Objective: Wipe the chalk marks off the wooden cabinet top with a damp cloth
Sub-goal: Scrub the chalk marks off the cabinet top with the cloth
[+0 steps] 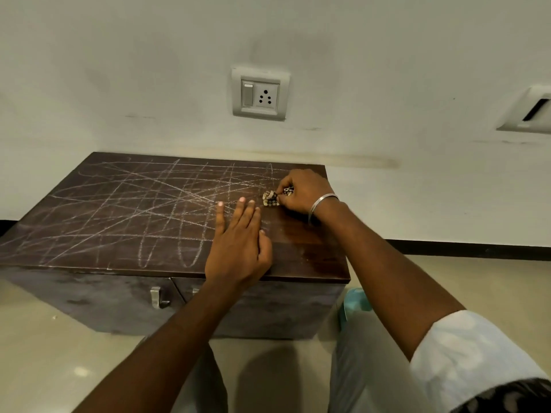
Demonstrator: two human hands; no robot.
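A low dark wooden cabinet [98, 257] stands against the wall. Its top is crossed by many white chalk marks [143, 204] over the left and middle; the right strip looks wet and free of chalk. My right hand [301, 190] grips a small bunched checked cloth [270, 199] near the top's far right corner, with the cloth pressed on the wood. My left hand [241, 245] lies flat on the top near the front edge, fingers straight, holding nothing.
A wall socket with a switch [260, 93] sits above the cabinet. Metal door handles [158, 296] are on the cabinet front. A light blue object [354, 302] lies on the floor by the cabinet's right side. A dark skirting runs along the wall.
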